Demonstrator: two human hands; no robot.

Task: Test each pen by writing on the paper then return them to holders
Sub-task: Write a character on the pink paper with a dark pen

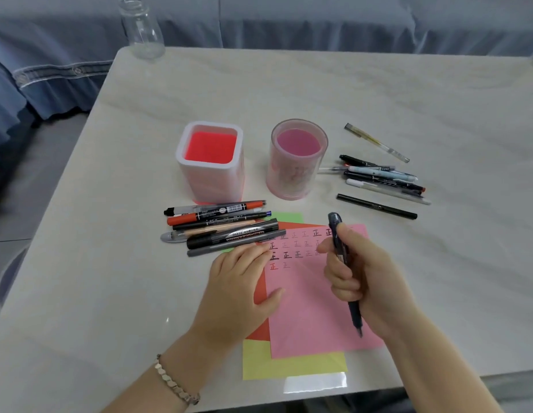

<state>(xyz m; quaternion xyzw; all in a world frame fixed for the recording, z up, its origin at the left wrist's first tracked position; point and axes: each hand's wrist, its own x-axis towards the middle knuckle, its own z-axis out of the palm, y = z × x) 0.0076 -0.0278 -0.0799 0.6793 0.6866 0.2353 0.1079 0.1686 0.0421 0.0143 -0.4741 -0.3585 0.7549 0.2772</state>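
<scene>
Right hand: fingers clenched round dark pen, axis 12-to-6, tip at 6 over pink paper. Left hand flat, fingers released, pinning paper's 9 o'clock edge; blank space lies between hands.

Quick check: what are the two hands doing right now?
Left hand: open, fingers flat on the pink paper sheet.
Right hand: closed round a dark blue pen.
</scene>
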